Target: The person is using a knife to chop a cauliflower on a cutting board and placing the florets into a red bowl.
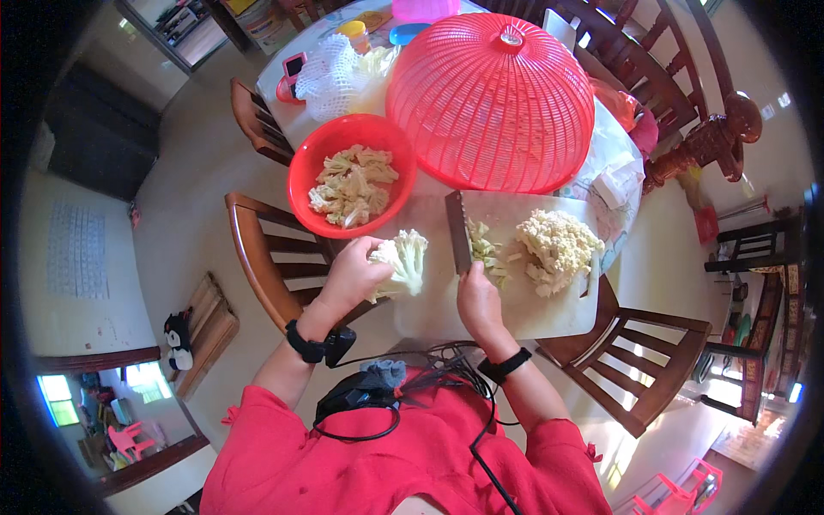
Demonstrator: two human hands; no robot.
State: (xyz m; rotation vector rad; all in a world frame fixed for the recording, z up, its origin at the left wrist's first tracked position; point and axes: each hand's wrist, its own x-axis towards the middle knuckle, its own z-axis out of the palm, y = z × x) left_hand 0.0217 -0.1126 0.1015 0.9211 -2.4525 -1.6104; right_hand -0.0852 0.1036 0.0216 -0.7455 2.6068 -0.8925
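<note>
My left hand (356,269) grips a cauliflower floret (407,262) by its head, at the left edge of a pale cutting board (431,315). In my right hand (479,297) is the handle of a cleaver (458,230), its blade upright on the board. Small cut stem pieces (486,248) lie just right of the blade. A large cauliflower head (557,250) rests on the board's right side. Beyond my left hand, a red plastic bowl (299,187) holds several cut florets (354,183).
A red mesh food cover (492,109) stands behind the board. White foam netting (329,77), a yellow-lidded jar (354,35) and a plastic bag (611,167) are on the table too. Wooden chairs stand at left (248,257) and right (644,360). Black cables (444,357) hang at my front.
</note>
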